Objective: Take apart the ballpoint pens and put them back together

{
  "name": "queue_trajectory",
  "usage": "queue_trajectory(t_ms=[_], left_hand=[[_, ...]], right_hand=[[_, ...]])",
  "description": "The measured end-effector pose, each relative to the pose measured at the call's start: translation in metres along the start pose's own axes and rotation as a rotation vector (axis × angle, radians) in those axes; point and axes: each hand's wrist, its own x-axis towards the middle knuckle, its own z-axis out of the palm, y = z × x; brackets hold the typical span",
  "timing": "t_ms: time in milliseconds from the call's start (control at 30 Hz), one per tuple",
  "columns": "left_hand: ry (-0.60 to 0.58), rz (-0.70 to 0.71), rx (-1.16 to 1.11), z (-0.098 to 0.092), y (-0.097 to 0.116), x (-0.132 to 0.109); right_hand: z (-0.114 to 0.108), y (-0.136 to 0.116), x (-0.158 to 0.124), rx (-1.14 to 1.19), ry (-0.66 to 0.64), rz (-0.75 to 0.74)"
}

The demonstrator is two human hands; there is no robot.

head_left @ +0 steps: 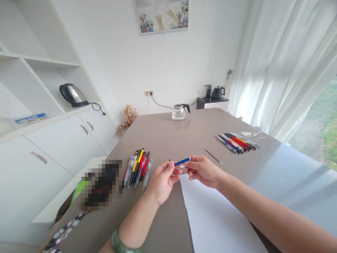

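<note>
My left hand (pixel 162 181) and my right hand (pixel 202 170) meet above the grey table (pixel 168 137), both pinching a short blue pen barrel (pixel 182 162). The left fingers are closed round its left end, where a small dark tip shows. The right fingers grip its right end. A pile of several pens (pixel 137 168) lies just left of my left hand. A thin pen refill (pixel 213 156) lies on the table beyond my right hand. A second row of several pens (pixel 238 142) lies further right.
A white sheet of paper (pixel 218 218) lies under my right forearm. A glass coffee pot (pixel 180 111) stands at the table's far edge. White cabinets and shelves with a steel kettle (pixel 72 95) line the left wall. Curtains hang on the right.
</note>
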Motion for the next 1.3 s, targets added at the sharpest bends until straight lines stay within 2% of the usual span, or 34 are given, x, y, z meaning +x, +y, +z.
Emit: queue_trajectory(t_ms=[100, 300, 600, 767, 933, 1033, 1200, 1300], left_hand=[[-0.052, -0.012, -0.056, 0.000, 0.000, 0.000], [-0.041, 0.002, -0.155, -0.003, 0.000, 0.001], [-0.002, 0.006, -0.240, -0.002, 0.006, 0.001], [-0.004, 0.012, -0.292, -0.002, 0.007, 0.002], [-0.004, 0.017, -0.297, -0.003, 0.006, 0.002], [-0.004, 0.006, -0.282, -0.002, 0.005, 0.002], [-0.006, 0.008, -0.242, -0.001, 0.001, 0.001], [-0.002, 0.007, -0.226, -0.001, 0.000, 0.001]], right_hand=[[0.006, -0.001, -0.003, -0.009, -0.039, -0.003], [0.011, -0.003, -0.006, -0.003, -0.072, -0.042], [0.004, -0.003, -0.003, 0.026, -0.019, -0.046], [0.008, -0.004, -0.005, -0.034, -0.033, -0.046], [0.014, -0.002, -0.006, -0.135, -0.080, -0.125], [0.015, -0.001, -0.007, -0.204, -0.041, -0.172], [0.015, 0.001, -0.007, -0.430, 0.096, -0.259], [0.015, 0.000, -0.007, -0.494, 0.113, -0.303]])
